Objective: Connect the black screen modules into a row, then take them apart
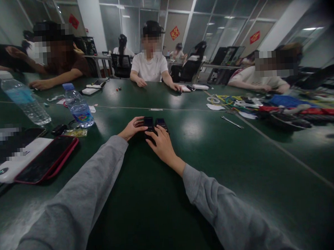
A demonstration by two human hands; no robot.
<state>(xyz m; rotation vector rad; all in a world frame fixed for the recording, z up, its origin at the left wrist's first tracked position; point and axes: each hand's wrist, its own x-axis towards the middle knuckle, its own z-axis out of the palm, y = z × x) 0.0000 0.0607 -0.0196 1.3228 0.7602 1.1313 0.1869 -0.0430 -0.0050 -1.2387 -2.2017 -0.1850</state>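
Two small black boxes stand side by side on the dark green table, in front of me. My left hand is at the left box, its fingers and thumb curled round the left side. My right hand lies over the front of the right box, fingertips on its top and thumb reaching left toward the other box. Both boxes rest close together, with a narrow gap between them. What they are exactly is too dark and small to make out.
Left of me are a phone in a red case, a white power bank and two water bottles, the nearer one blue-capped. Rightward lie a wrench and a heap of cables and tools. Several people sit around the table.
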